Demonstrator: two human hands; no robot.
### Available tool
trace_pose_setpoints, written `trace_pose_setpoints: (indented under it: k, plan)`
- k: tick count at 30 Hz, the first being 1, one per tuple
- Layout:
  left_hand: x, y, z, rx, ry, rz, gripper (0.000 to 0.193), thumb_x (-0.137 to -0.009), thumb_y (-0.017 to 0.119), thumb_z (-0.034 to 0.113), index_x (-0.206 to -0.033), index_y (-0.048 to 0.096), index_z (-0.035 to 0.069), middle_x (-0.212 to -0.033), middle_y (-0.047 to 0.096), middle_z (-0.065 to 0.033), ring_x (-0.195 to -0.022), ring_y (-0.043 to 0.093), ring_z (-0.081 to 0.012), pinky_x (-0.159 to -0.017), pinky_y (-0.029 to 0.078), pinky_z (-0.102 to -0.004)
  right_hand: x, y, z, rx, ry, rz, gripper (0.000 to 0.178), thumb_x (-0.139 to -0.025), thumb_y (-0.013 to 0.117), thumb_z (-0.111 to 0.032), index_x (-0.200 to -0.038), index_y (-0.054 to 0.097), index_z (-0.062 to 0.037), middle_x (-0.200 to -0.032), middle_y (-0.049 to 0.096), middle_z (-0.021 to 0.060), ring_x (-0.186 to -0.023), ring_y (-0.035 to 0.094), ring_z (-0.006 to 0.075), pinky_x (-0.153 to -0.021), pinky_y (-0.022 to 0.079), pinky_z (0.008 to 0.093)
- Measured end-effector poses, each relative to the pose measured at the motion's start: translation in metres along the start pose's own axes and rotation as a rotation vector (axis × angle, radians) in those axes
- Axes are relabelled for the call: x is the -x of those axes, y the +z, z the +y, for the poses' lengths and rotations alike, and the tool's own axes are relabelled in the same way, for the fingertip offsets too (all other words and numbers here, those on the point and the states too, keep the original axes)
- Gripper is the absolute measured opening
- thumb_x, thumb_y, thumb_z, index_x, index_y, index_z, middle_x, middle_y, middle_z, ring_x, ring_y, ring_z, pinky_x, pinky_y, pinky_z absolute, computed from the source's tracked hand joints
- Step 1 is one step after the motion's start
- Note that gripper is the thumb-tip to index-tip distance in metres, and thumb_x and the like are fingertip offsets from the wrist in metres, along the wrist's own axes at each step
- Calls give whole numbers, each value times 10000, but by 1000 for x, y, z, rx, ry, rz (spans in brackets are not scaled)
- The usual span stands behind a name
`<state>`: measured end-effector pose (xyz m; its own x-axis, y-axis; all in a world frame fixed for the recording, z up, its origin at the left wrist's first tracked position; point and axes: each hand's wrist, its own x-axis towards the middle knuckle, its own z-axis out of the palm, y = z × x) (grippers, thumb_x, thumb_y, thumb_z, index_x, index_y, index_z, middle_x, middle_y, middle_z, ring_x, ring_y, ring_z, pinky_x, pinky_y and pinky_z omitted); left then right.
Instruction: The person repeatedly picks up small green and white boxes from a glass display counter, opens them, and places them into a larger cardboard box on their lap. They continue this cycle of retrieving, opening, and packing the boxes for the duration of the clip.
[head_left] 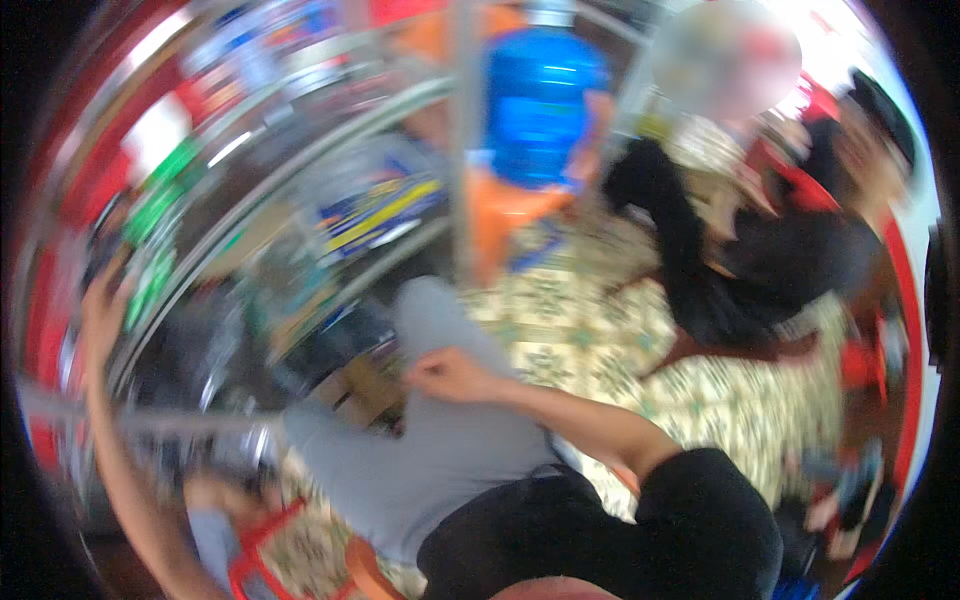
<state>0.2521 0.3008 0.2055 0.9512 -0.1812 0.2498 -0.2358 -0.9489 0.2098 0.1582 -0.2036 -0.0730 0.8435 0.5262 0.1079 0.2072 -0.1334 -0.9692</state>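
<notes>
My left arm stretches up along the left side to a metal shelf, where my left hand is beside a row of green bottle-like items and a dark object. Motion smears its fingers, so I cannot tell whether it grips either one. Over my grey-trousered leg, my right hand has its fingers curled in, and nothing shows in them.
Metal shelving bears blurred packages, including a blue and yellow one. A big blue water jug stands on an orange stool. Another person in dark clothes sits at the right. Below left is a red plastic stool.
</notes>
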Motion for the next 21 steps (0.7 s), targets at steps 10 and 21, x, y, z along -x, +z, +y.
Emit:
trace_pose_setpoints:
  k: [10, 21]
  plan:
    - [-16, 13, -175, 84, -155, -36, 513, -995, 619, 229, -1389, 468, -62, -1441, 497, -189, -1362, 444, -267, -1144, 327, -368, -1, 22, 2, -40, 12, 69, 265, -922, 645, -180, -859, 690, 74, -674, 662, 143, -645, 642, 169, -620, 496, 354]
    - [-46, 25, -164, -6, -156, 52, 442, -956, 669, 163, -1320, 532, -49, -1282, 602, -182, -1192, 572, -257, -1039, 424, -366, -2, 17, -2, -36, -8, 25, 295, -949, 627, -181, -808, 659, 76, -637, 637, 113, -607, 642, 152, -580, 487, 343]
